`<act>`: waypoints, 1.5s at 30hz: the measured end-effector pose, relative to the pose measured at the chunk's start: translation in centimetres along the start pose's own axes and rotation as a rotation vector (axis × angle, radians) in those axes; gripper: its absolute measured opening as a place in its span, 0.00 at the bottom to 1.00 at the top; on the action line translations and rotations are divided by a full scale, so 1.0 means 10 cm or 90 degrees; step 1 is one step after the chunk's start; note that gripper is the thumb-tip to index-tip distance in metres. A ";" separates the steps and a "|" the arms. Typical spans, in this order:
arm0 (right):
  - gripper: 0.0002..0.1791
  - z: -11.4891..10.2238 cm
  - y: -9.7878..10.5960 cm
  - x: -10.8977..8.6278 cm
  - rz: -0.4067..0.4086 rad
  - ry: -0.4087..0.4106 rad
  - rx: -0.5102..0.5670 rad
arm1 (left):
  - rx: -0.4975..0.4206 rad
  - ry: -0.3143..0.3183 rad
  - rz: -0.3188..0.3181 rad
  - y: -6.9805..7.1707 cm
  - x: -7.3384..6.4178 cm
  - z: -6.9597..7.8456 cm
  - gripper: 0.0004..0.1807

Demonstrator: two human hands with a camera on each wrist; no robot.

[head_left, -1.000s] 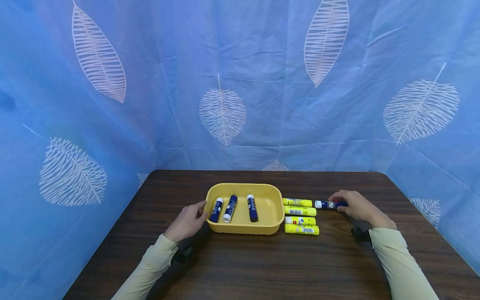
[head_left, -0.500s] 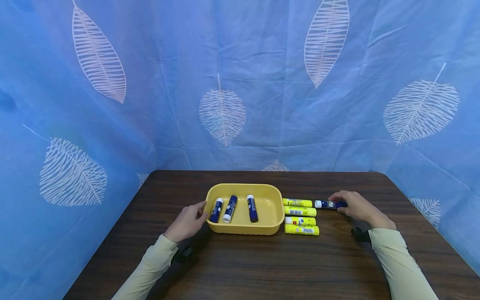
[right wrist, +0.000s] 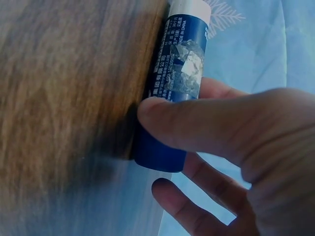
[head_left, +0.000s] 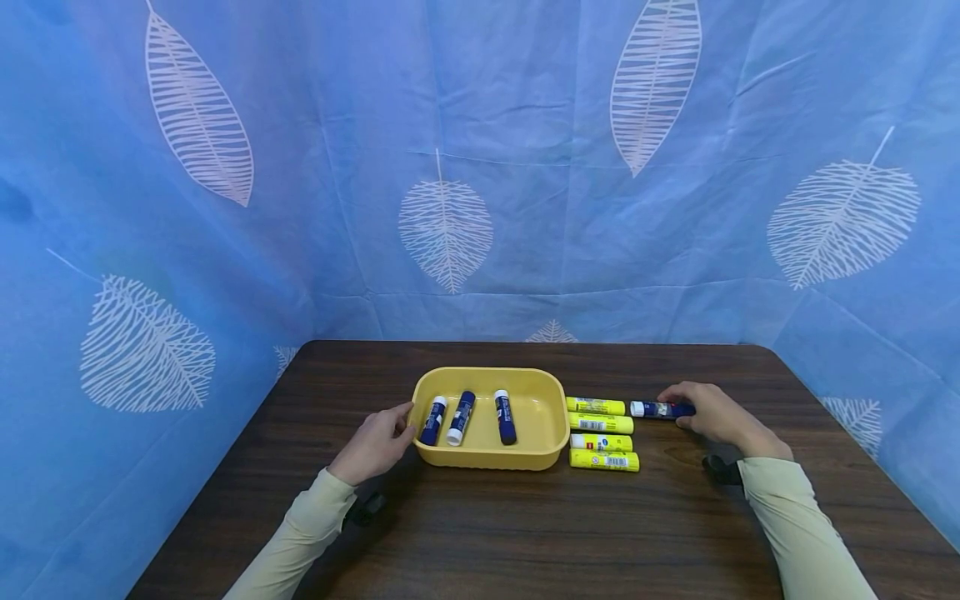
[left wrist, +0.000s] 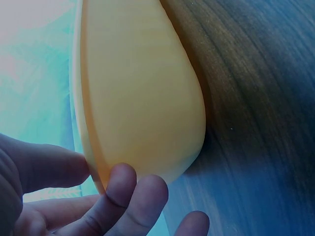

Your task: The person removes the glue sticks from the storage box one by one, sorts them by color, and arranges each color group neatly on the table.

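Observation:
My left hand (head_left: 375, 446) pinches the left rim of a yellow plastic basin (head_left: 491, 459), and the left wrist view shows the thumb and fingers (left wrist: 121, 182) on either side of that rim. Three dark blue glue sticks with white ends lie in the basin, among them a middle one (head_left: 461, 417) and a right one (head_left: 505, 419). On the table to the right, my right hand (head_left: 723, 419) grips a blue glue stick (right wrist: 182, 64) by its blue end between thumb and fingers. Its white end points left, and its label looks torn.
Several yellow glue sticks (head_left: 600, 423) lie in a column on the dark wooden table (head_left: 525, 533), between the basin and my right hand. A blue cloth (head_left: 525, 233) with white leaf prints hangs behind the table.

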State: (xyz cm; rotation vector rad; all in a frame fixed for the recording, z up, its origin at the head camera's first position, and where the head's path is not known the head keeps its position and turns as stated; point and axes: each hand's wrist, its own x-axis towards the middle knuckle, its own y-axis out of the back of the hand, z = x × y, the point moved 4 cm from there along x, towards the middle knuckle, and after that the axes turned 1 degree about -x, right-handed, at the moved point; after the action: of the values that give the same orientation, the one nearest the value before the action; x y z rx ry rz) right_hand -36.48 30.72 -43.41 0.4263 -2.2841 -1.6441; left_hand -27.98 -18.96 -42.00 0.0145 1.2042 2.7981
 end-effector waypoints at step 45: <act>0.22 -1.04 0.45 0.01 0.090 0.079 -0.066 | -0.004 -0.002 -0.004 0.01 0.00 0.00 0.29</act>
State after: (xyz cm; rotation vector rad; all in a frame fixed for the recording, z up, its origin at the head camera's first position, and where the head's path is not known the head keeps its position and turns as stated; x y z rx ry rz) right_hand -32.69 23.06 -35.98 0.3246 -2.0789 -1.6118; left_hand -27.97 -18.97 -41.93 0.0141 1.1921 2.7949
